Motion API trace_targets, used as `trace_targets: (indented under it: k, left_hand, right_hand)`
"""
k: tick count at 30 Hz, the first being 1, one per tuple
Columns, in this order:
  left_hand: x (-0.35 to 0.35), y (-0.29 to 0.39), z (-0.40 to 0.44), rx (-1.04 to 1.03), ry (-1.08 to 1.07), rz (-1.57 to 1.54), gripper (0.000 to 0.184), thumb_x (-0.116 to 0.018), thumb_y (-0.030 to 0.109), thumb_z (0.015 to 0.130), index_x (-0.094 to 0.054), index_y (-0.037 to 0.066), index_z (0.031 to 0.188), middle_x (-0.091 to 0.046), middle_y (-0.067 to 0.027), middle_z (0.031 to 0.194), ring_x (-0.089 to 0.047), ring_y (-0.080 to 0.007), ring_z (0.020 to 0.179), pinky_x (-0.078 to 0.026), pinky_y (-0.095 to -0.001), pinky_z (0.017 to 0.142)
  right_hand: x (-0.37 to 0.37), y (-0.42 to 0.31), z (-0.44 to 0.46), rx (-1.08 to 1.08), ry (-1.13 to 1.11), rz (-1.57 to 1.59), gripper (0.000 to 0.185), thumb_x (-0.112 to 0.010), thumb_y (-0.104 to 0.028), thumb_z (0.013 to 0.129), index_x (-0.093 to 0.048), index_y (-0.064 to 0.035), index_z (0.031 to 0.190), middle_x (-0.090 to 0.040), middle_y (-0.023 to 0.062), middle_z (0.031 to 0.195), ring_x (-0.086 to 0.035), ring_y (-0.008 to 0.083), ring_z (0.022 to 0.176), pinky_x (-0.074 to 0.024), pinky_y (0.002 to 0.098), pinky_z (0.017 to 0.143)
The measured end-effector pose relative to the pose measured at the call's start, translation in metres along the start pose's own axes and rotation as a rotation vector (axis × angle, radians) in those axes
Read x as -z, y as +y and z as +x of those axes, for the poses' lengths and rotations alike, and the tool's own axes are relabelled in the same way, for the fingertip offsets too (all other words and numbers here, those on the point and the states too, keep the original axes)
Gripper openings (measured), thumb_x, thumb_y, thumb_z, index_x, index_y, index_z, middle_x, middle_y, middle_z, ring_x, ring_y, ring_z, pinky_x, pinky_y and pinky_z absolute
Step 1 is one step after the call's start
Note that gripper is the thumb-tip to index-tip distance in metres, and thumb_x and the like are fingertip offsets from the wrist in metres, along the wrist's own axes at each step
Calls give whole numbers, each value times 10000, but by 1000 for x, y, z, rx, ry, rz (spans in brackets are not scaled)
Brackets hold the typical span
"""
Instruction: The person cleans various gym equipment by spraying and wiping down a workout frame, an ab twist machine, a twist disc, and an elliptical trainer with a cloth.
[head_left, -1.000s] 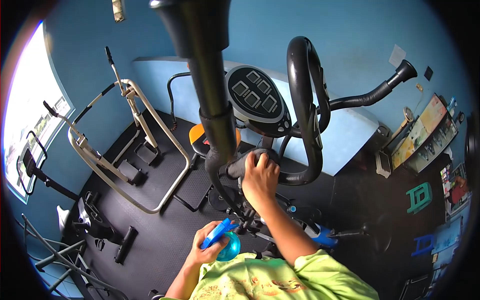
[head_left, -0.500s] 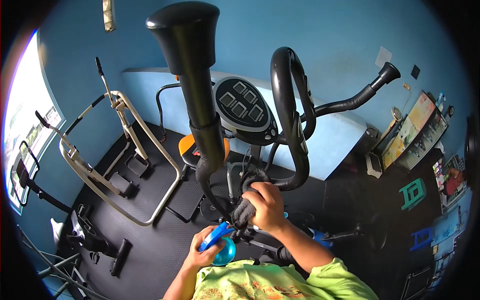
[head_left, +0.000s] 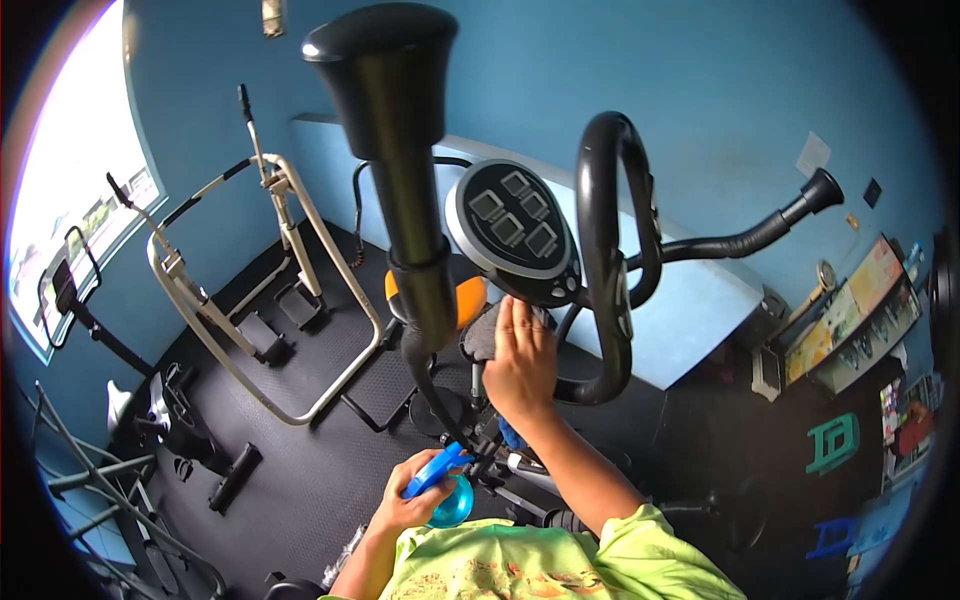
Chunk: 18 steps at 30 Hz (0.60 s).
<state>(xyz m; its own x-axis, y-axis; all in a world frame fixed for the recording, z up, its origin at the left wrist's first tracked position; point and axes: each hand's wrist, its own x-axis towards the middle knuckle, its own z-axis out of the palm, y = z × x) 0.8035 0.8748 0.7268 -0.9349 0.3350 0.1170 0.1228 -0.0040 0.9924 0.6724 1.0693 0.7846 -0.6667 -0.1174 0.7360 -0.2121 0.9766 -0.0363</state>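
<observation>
My left hand (head_left: 410, 491) is wrapped round a spray bottle with a blue trigger head (head_left: 436, 470) and a clear turquoise body (head_left: 453, 503), low in front of my shirt. Under the oval console (head_left: 512, 218) of an exercise machine, my right hand (head_left: 522, 368) presses a dark grey cloth (head_left: 482, 334) against the upright. Its fingers are extended and close together, pointing up at the console's lower edge. Part of the cloth and the surface behind it are hidden by the hand. A thick black handlebar (head_left: 408, 170) rises to the left and a looped black handlebar (head_left: 600, 240) to the right.
A beige-framed machine (head_left: 300, 190) and an exercise bike (head_left: 175, 420) stand on the left by the window (head_left: 80, 180). Behind the console runs a low pale blue wall (head_left: 690, 310). A green stool (head_left: 833, 443), a blue stool (head_left: 830, 538) and a display case (head_left: 850, 310) are at right.
My right hand has moved up with the cloth to just below the console, its fingers now straightened over it. The left hand still holds the spray bottle. The view has shifted slightly.
</observation>
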Motion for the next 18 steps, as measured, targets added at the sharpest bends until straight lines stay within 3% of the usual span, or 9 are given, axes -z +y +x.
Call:
trace_targets:
  k: [4,6,8,9,12,13,14,17,18]
  left_hand:
    - [2,-1,-8,-16,137,15,344,-644,68,791,-658,-2,1127,-679,-92,978,-650,-169,864,-498,-302,792]
    - [5,-7,-13,9,132,23,396,-641,78,773,-644,10,1163,-694,-71,1002,-641,-149,935,-478,-301,871]
    - [6,-4,-12,-1,145,29,398,-648,76,766,-642,0,1156,-695,-82,1024,-646,-159,951,-480,-305,881]
    - [5,-5,-13,18,162,-1,399,-650,77,764,-638,-16,1152,-693,-94,1049,-650,-165,967,-486,-310,882]
    - [3,-8,-11,-31,190,-29,378,-635,27,771,-657,13,1148,-685,-74,976,-650,-150,897,-493,-288,815]
    - [2,-9,-9,-1,189,-26,380,-636,31,766,-658,15,1145,-688,-69,982,-646,-138,914,-492,-284,822]
    - [2,-8,-8,3,166,-15,380,-636,31,766,-658,15,1145,-688,-69,982,-646,-138,914,-492,-284,822]
    - [-2,-15,1,-4,171,134,252,-665,45,744,-674,-13,989,-670,-114,906,-650,-202,847,-497,-309,781]
    - [-6,-17,7,6,125,149,252,-665,45,744,-674,-13,989,-670,-114,906,-650,-202,847,-497,-309,781]
  right_hand:
    - [-10,-6,-4,-30,-192,18,517,-528,-71,771,-538,70,1268,-493,175,1409,-470,342,1280,-413,427,997]
    - [-2,-9,-4,-94,-279,100,488,-557,-38,729,-571,41,1210,-550,154,1319,-504,353,1211,-445,436,941]
    - [9,3,-2,-34,-347,249,433,-596,-38,690,-597,5,1122,-589,140,1181,-536,346,1102,-467,435,884]
    - [24,11,-6,65,-243,392,392,-618,-34,665,-595,-10,1056,-587,137,1074,-542,343,995,-476,437,851]
    - [65,36,-60,264,-328,796,390,-647,-96,655,-609,-14,1035,-601,147,1050,-588,339,963,-487,440,854]
    - [76,39,-87,193,-422,911,388,-669,-119,640,-633,-15,1012,-624,157,1030,-621,345,938,-506,432,842]
    - [79,42,-112,192,-355,848,405,-679,-121,615,-644,-57,1013,-634,100,1007,-637,293,908,-540,402,777]
    - [31,88,-201,-386,-211,765,269,-573,-37,715,-661,-11,968,-669,179,901,-664,349,819,-532,390,773]
    - [11,103,-220,-612,-32,748,214,-563,-45,784,-657,1,970,-675,176,893,-675,310,800,-530,367,755]
